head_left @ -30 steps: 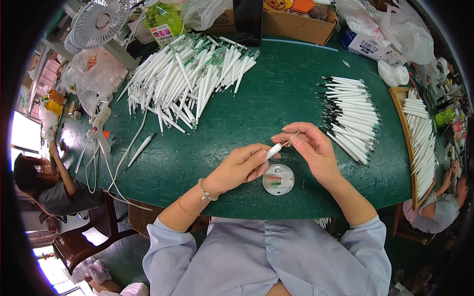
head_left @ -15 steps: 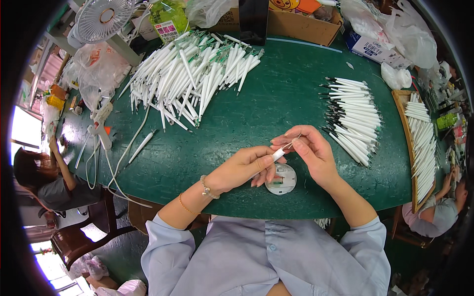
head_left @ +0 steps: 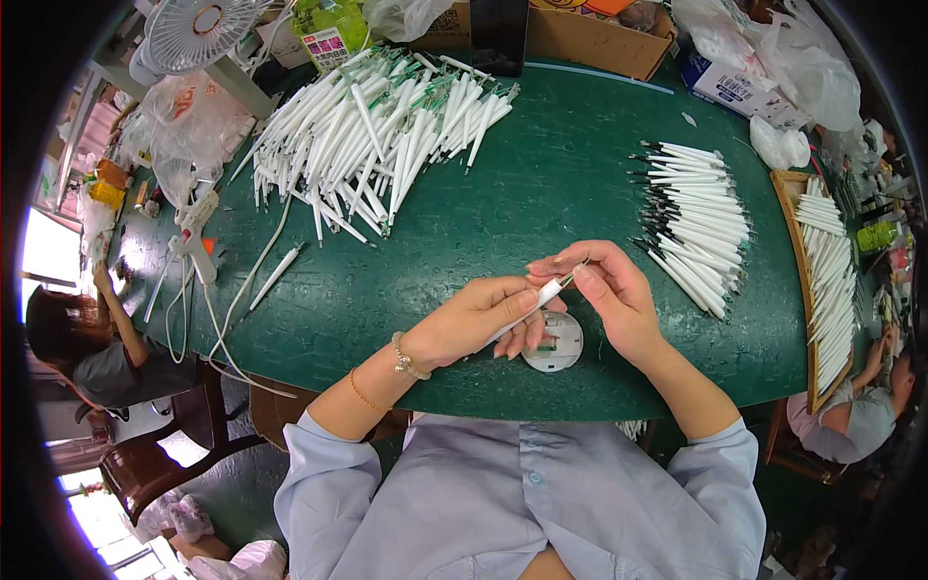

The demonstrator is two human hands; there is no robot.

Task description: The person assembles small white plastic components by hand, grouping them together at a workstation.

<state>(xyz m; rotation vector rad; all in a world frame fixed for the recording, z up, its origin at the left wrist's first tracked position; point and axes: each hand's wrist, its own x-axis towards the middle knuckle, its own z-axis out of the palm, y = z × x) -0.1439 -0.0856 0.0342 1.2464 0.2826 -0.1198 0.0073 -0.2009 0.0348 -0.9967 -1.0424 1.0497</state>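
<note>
Over the near middle of the green table, my left hand (head_left: 488, 314) is closed around a white pen-like stick (head_left: 550, 290), thumb on top. Thin wires (head_left: 572, 275) stick out of its upper right end. My right hand (head_left: 614, 295) pinches these wires between thumb and fingertips; the exact grip is too small to make out. Just below the hands lies a round whitish disc (head_left: 561, 356) with a slot-like mark, partly covered by my left fingers. To the right, similar white sticks with dark tips (head_left: 691, 222) lie in a stacked row.
A large heap of white sticks (head_left: 358, 145) fills the table's back left. One single stick (head_left: 277, 276) lies beside a glue gun (head_left: 196, 242) and its cable. A fan (head_left: 203, 29) stands far left. At right is a wooden tray (head_left: 789, 217) of sticks. Other people sit at both sides.
More of the white stick now shows along my left hand, and its angle has shifted a little. My right fingers stay at the wires. The whole view has moved slightly.
</note>
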